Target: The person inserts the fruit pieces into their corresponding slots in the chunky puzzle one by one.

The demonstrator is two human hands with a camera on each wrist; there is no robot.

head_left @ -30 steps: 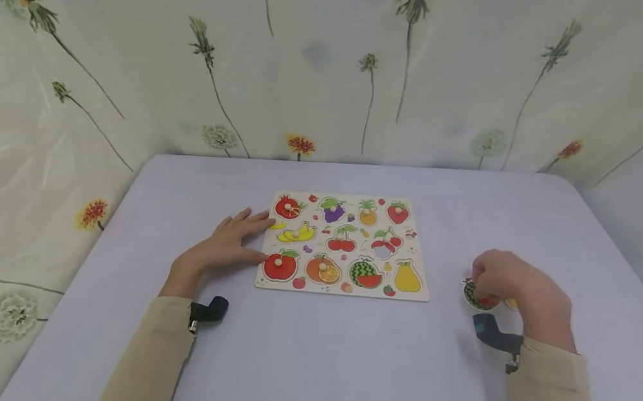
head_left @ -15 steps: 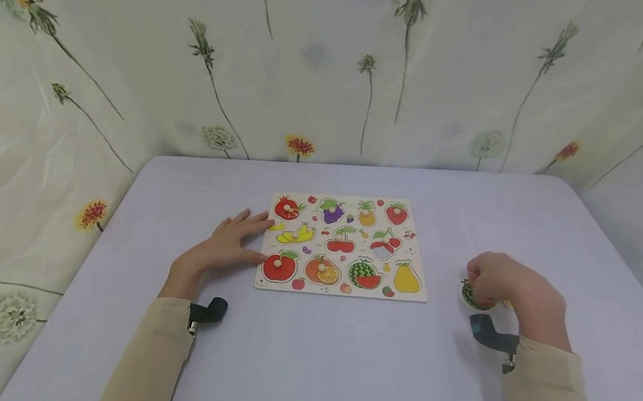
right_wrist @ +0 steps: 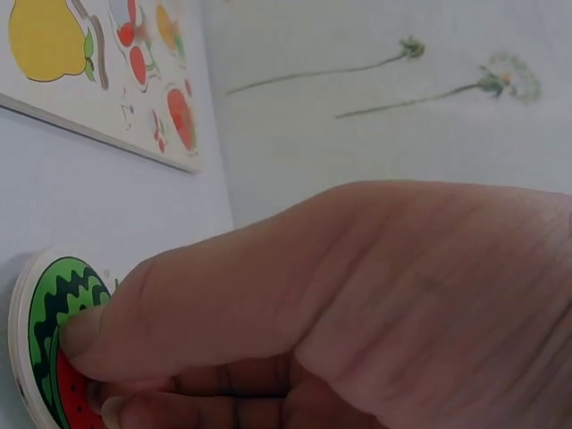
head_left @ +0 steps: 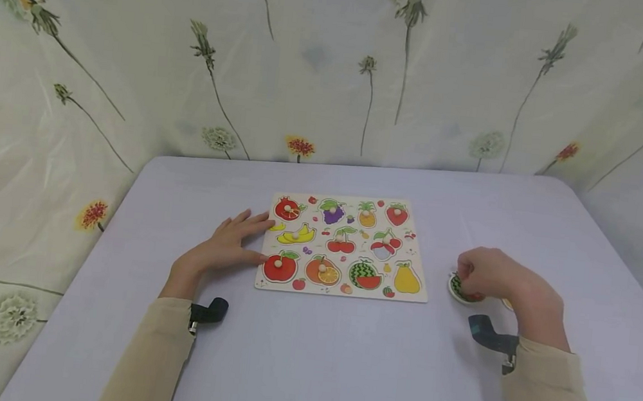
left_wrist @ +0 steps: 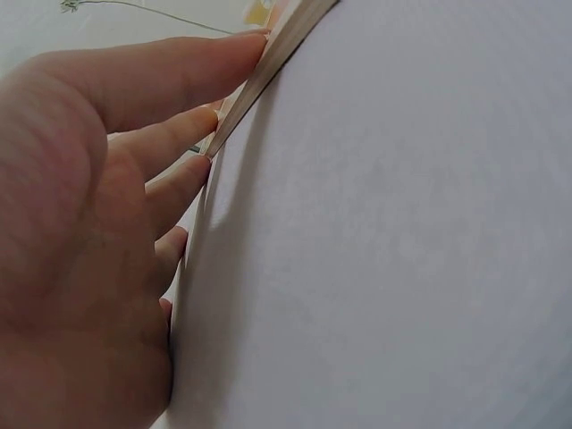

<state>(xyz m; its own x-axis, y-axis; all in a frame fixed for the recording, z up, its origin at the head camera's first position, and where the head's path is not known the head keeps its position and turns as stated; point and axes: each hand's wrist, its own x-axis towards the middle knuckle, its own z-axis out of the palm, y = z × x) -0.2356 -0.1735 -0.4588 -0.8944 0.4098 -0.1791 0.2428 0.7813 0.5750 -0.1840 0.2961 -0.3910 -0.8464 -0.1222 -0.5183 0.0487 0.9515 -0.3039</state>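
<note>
My left hand (head_left: pixel 218 248) lies at the left edge of a wooden fruit puzzle board (head_left: pixel 367 293), its thumb and fingertips touching that edge with the fingers spread. Over on the right, my right hand (head_left: pixel 502 282) pinches a round watermelon puzzle piece (head_left: pixel 457 287) between thumb and fingers. In the right wrist view the watermelon piece (right_wrist: pixel 49 308) shows a pale wooden rim; the fingers cover part of its face. The board's watermelon picture (head_left: pixel 365 274) and pear picture (head_left: pixel 408 277) show no knob, while several other fruits carry small round knobs.
Partly hidden beneath my right hand is a yellow piece (head_left: pixel 508 304). A pale cloth covers the table (head_left: pixel 340 364). Behind it hangs a flower-patterned curtain (head_left: pixel 309 83). A dark camera mount sits on each wrist.
The watermelon piece has moved left and slightly away from me in my right hand's grip, and more of its rim shows. My left hand and the board stay where they were.
</note>
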